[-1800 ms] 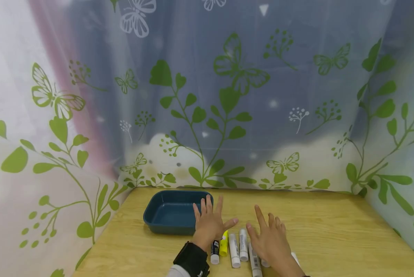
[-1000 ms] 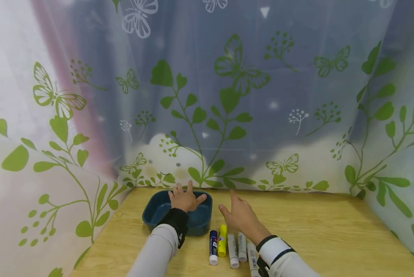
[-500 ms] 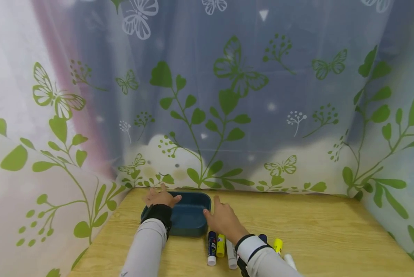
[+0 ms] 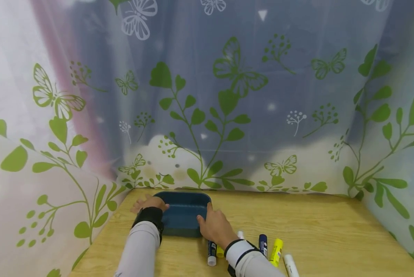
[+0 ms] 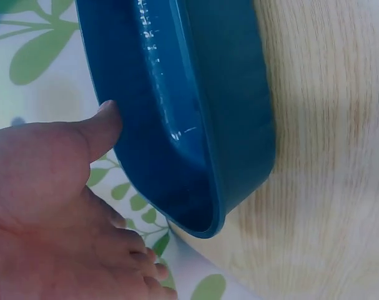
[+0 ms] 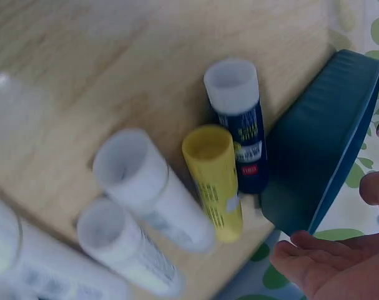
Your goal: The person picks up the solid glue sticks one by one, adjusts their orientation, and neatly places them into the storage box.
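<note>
A dark blue rectangular tub stands on the table. At its left end is my left hand, fingers outstretched, the thumb by the rim in the left wrist view; touching or not, I cannot tell. My right hand is at the right end, fingers extended, its fingertips beside the rim. Under the right forearm lie glue sticks: a navy one with a white cap, a yellow one and several white ones, partly hidden in the head view.
Further right lie a navy stick, a yellow stick and a white stick. Behind the wooden table hangs a curtain printed with leaves and butterflies; printed cloth also flanks both sides.
Both hands have moved from above the sticks to the tub: the left across it to its left end, the right leftward to its right end. The tub has barely moved.
</note>
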A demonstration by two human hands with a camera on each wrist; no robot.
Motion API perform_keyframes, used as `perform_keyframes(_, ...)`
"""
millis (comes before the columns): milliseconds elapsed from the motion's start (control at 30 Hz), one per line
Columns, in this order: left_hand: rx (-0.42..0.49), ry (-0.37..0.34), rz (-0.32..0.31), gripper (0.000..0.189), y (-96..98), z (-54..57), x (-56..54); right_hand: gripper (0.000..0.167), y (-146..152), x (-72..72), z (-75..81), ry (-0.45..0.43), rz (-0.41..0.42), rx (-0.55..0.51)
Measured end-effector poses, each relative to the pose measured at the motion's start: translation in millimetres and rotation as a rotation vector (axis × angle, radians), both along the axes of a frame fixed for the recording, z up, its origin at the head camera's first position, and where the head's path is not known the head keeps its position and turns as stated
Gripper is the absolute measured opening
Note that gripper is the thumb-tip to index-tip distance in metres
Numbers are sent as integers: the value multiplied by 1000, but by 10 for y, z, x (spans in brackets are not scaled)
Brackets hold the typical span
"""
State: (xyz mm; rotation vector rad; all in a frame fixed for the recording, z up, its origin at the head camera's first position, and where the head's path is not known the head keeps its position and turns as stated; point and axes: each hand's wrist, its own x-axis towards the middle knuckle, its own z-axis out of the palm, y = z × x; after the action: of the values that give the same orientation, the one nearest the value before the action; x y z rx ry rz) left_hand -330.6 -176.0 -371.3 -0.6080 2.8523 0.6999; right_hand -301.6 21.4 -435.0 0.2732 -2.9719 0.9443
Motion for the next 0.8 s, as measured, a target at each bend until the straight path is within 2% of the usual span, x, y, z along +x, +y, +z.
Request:
perform_keyframes(100,51,-35,18,95,29,69,94,69,-33,10,-50,-16,-13,-31)
perform_keyframes(167,51,-44,-2,93,50,101,140,68,-55,7,-87,-20,-20,-48)
perform_keyframes(300,-61,-53,-107,76,-25,-42,-28,66,-92,-12,-147,-20,-29,-46)
perform_keyframes(400,-172,-67,-175,64,-129,-244,-251,64,-105,-21,-173,-10,-31,-42)
perform_keyframes(467,-211,-81,-200,61,-192,-356,-359,63,-109,-19,-186,1,-29,-43)
perform_keyframes(533,-238,-94,-221,61,-223,-404,-397,62,-111,-12,-200,16,-26,-44)
perform_keyframes(600,-241,-100,-237,59,-213,-371,-356,61,-115,-2,-213,29,-28,-39)
perform_keyframes(633,-231,-96,-250,57,-185,-306,-281,61,-118,3,-218,34,-31,-35)
perform_keyframes(700,-221,-104,-251,57,-159,-246,-228,61,-125,3,-221,38,-41,-31)
perform_keyframes(800,-236,-105,-272,53,-138,-209,-197,62,-132,5,-210,41,-62,-20)
